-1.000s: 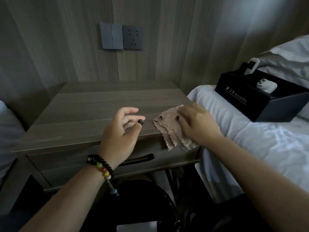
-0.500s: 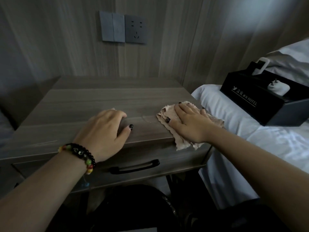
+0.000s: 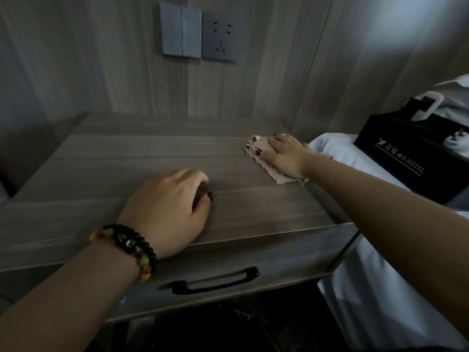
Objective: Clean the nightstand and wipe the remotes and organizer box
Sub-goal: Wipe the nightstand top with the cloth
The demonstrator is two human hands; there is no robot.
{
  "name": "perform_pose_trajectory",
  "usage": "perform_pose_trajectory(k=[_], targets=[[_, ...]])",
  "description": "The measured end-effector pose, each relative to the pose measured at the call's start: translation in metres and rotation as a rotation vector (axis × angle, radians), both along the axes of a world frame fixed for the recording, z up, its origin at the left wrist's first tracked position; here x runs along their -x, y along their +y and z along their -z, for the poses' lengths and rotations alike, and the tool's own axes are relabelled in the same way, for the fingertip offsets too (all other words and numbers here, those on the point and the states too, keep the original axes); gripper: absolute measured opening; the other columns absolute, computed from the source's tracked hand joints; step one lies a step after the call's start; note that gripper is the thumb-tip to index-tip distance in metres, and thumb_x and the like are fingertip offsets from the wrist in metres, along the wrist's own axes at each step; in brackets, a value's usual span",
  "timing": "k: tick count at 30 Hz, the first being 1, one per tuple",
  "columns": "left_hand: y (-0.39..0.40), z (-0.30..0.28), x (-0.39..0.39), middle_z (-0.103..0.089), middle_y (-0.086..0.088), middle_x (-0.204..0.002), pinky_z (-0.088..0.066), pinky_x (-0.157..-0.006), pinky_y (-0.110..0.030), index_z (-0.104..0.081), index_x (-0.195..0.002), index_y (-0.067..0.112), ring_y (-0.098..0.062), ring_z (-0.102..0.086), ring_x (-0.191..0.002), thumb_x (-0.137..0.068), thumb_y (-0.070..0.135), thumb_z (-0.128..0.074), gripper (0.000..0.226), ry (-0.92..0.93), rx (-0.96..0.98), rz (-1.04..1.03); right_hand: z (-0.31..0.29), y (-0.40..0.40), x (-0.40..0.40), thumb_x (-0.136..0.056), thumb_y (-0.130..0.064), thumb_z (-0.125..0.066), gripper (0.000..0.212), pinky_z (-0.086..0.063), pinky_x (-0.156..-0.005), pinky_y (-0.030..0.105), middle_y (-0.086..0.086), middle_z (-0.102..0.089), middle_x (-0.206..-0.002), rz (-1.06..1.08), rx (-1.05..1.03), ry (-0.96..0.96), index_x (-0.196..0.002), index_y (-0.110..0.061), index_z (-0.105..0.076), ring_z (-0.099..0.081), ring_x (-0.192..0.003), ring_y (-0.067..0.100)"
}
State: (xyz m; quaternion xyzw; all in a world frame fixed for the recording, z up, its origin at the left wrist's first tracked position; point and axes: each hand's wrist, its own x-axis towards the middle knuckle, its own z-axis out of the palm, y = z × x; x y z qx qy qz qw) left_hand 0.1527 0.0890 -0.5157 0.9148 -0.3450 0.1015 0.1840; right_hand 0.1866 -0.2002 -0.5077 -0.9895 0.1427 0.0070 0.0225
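Observation:
The wooden nightstand (image 3: pixel 121 163) fills the middle of the view, its top bare apart from my hands. My right hand (image 3: pixel 285 156) lies flat on a beige cloth (image 3: pixel 256 151) at the top's back right corner, fingers straight. My left hand (image 3: pixel 168 209) rests palm down near the front edge, fingers loosely bent, holding nothing. The black organizer box (image 3: pixel 396 158) sits on the white bed (image 3: pixel 342 158) to the right. A white remote (image 3: pixel 429 104) sticks up from its back, and another white object (image 3: pixel 456 139) lies in it.
The drawer front below the top carries a black handle (image 3: pixel 215 283). Light switches (image 3: pixel 181 30) and a socket (image 3: pixel 220 36) are on the wood-panelled wall behind. A dark bag or bin (image 3: pixel 203 331) stands under the nightstand.
My right hand has slid the cloth from the front right edge toward the back right corner. My left hand came down onto the top and stays near the front.

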Motion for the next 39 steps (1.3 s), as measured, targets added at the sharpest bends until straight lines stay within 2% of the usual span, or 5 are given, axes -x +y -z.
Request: perform_pose_trajectory(k=[15,22,29,35,39], targets=[[0.001,0.005,0.001,-0.064,0.007,-0.077,-0.051,-0.053,-0.037,-0.061,-0.086,0.024,-0.014,-0.057,-0.069,-0.087,0.038,-0.037,0.028,-0.098,0.109,0.046,-0.003,-0.023,-0.115,-0.073,-0.074,-0.016,0.096,-0.017,-0.119,0.054,0.010,-0.022,-0.161,0.219,-0.071,-0.034,-0.153,-0.021,-0.026,-0.019,-0.148,0.034],[0.001,0.005,0.001,-0.065,0.008,-0.074,-0.050,-0.051,-0.031,-0.064,-0.087,0.023,-0.013,-0.059,-0.067,-0.085,0.036,-0.040,0.027,-0.121,0.112,0.036,-0.008,0.006,-0.114,-0.097,-0.045,-0.030,0.053,-0.033,-0.111,0.039,0.010,-0.048,-0.146,-0.063,-0.209,-0.095,-0.139,-0.019,-0.050,-0.043,-0.134,0.032],[0.003,0.004,0.001,-0.064,0.009,-0.081,-0.049,-0.064,-0.035,-0.057,-0.089,0.026,-0.015,-0.056,-0.078,-0.085,0.042,-0.033,0.029,-0.074,0.120,0.033,-0.014,0.004,-0.054,-0.100,-0.026,-0.040,0.033,-0.033,-0.073,0.031,0.001,-0.056,-0.083,-0.084,-0.404,-0.177,-0.070,-0.020,-0.051,-0.051,-0.089,0.022],[0.004,0.004,0.003,-0.064,0.009,-0.094,-0.045,-0.072,-0.031,-0.056,-0.097,0.029,-0.013,-0.056,-0.088,-0.092,0.037,-0.042,0.017,-0.019,0.131,-0.003,-0.014,0.003,0.022,-0.093,-0.045,-0.036,0.033,-0.041,-0.096,0.046,0.003,-0.065,-0.100,-0.073,-0.383,-0.156,-0.084,-0.026,-0.061,-0.058,-0.100,0.024],[0.005,-0.002,0.009,-0.053,0.014,-0.089,-0.038,-0.067,-0.027,-0.055,-0.108,0.028,-0.007,-0.046,-0.080,-0.097,0.034,-0.041,0.019,0.033,0.100,-0.019,-0.013,0.011,0.075,-0.105,-0.035,-0.032,0.037,-0.019,-0.080,0.025,-0.002,-0.055,-0.113,-0.053,-0.368,-0.171,-0.121,-0.015,-0.059,-0.045,-0.106,0.013]])
